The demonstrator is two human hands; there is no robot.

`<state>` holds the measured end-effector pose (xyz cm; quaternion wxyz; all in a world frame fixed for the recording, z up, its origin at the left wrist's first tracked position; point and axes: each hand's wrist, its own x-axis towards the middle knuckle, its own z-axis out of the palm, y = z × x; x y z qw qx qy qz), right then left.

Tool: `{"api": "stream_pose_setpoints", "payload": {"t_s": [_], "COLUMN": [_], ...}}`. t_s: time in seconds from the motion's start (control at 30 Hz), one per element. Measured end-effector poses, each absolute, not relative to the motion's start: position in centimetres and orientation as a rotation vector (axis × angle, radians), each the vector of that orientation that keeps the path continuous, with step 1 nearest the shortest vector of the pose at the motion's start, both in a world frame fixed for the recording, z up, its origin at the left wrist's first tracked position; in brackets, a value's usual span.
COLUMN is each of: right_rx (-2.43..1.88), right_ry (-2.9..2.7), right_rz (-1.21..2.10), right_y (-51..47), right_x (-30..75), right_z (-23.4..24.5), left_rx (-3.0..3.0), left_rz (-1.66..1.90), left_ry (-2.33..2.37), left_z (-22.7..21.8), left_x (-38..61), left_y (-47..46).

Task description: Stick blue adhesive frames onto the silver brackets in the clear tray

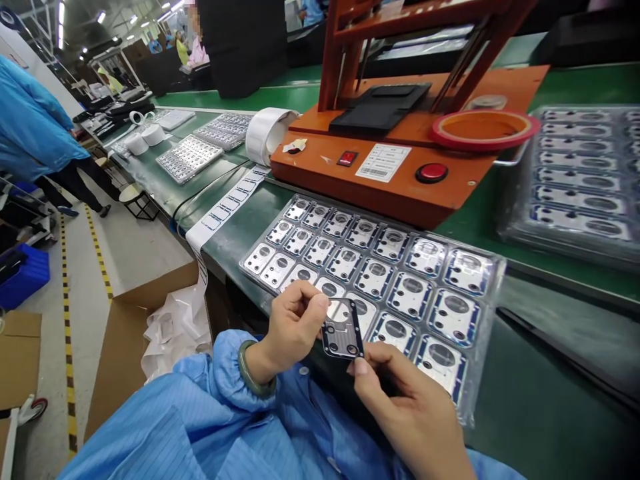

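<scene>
One view is given, taken from the wearer's head and aimed forward and down across the bench [540, 413], which is seen slantwise. The left hand [295, 327] and right hand [413, 403] are shown close up, below mid-frame. The tray [483, 363] is viewed obliquely from above, the press [320, 160] beyond it. The floor [133, 233] is taken in at left, and distant ceiling lamps [61, 27] are caught at upper left.

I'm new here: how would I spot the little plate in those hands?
Find the big orange machine, then the clear tray of silvery plates in front of it. At the tray's near edge, the left hand and right hand hold one dark-rimmed plate by opposite corners. Unlike its neighbours, it is out of the tray.
</scene>
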<state>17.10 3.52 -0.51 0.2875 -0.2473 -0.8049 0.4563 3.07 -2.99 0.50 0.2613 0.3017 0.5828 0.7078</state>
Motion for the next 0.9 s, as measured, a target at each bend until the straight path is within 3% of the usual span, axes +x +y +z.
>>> {"api": "stream_pose_setpoints", "payload": {"t_s": [0.3,0.43,0.63,0.9], "right_rx": [-0.842,-0.862,-0.766,-0.795], "right_ry": [-1.827,-1.574,-1.669,-1.759], "right_rz": [1.371,1.465,1.471,1.457], "right_y": [2.7,2.4,2.2,2.1], "right_x": [16.6,16.8,17.0,17.1], "right_z": [0.7,0.8,0.5,0.6], "left_rx": [0.824,0.960,1.342,1.552], "left_rz": [1.888,1.666,1.282,1.151], "left_ry": [1.770,1.825,1.947,2.268], "left_z": [1.7,1.7,1.0,0.0], "left_x": [1.9,1.0,1.9,2.4], "left_y": [-2.6,-2.0,-0.9,-0.5]}}
